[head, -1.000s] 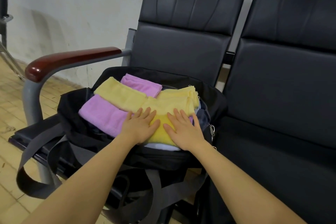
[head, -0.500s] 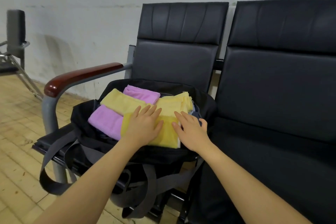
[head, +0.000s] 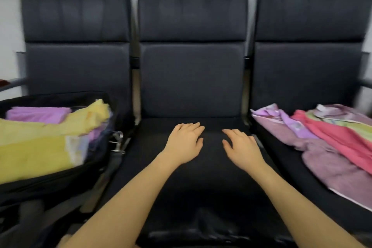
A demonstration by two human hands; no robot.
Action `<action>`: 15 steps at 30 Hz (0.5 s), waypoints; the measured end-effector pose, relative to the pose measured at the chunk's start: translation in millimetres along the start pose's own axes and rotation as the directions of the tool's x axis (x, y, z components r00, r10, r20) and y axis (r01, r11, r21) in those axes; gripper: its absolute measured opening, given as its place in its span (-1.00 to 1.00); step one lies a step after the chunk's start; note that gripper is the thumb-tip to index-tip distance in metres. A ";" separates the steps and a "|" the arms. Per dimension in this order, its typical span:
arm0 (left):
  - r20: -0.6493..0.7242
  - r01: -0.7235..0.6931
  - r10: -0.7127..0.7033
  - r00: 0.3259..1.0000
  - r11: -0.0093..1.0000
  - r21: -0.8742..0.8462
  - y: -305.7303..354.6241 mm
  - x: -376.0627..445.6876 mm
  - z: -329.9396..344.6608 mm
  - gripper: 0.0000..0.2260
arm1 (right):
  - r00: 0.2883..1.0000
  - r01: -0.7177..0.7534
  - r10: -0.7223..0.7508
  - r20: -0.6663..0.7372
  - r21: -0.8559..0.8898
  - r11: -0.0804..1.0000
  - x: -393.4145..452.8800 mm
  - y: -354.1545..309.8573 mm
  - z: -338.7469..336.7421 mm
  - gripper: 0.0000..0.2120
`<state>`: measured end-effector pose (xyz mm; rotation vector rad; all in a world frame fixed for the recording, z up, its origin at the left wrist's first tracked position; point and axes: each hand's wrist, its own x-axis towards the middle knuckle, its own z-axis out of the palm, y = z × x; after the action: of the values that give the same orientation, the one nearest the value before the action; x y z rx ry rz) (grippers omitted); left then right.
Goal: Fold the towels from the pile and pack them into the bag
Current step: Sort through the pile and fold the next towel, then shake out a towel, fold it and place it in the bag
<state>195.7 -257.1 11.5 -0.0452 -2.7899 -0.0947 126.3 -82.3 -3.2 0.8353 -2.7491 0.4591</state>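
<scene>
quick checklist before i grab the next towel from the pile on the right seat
1. Left hand free: ok, fingers relaxed, holding nothing.
2. Right hand free: ok, holding nothing.
3. Black padded middle seat bare for folding: ok.
4. Unfolded pile of pink, purple and mauve towels present on the right seat: ok.
5. Open black fabric bag has room: cannot tell, folded yellow and purple towels rise to its rim.
6. Top towel free to lift: cannot tell, the layers overlap.

Black bag point(head: 60, 179) left, packed with folded towels point(head: 40, 147), unfolded pile point(head: 326, 143) right
</scene>
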 end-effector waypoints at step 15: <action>0.196 -0.264 0.349 0.917 0.895 -0.360 293.3 145.8 113.1 -0.60 | 0.769 -0.637 0.601 -0.218 -0.171 0.752 -95.2 286.7 -60.5 -0.50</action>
<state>32.9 46.4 -26.8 -0.6254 -2.9460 -0.5053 47.4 213.0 -41.9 -0.2020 -2.8006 0.2714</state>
